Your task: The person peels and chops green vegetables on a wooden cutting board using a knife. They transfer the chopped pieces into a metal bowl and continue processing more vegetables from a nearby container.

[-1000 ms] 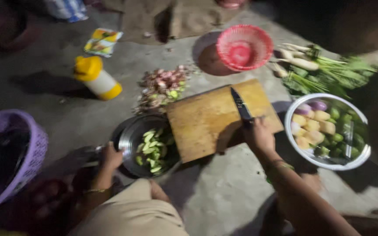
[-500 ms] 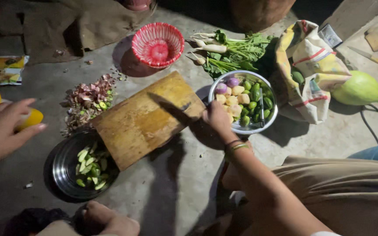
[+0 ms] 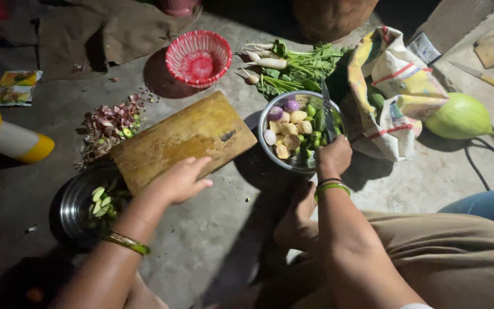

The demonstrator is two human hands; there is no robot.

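The green slices sit cut in the steel pan (image 3: 78, 200), the left hand (image 3: 178, 180) lies spread on the bare cutting board (image 3: 184, 137), and the right hand (image 3: 333, 155) grips a knife (image 3: 327, 109) over the bowl of whole vegetables (image 3: 270, 151), not yet cut.

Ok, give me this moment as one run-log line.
left hand: resting on cutting board edge | right hand: holding knife over steel bowl of vegetables | second bowl: sliced green pieces
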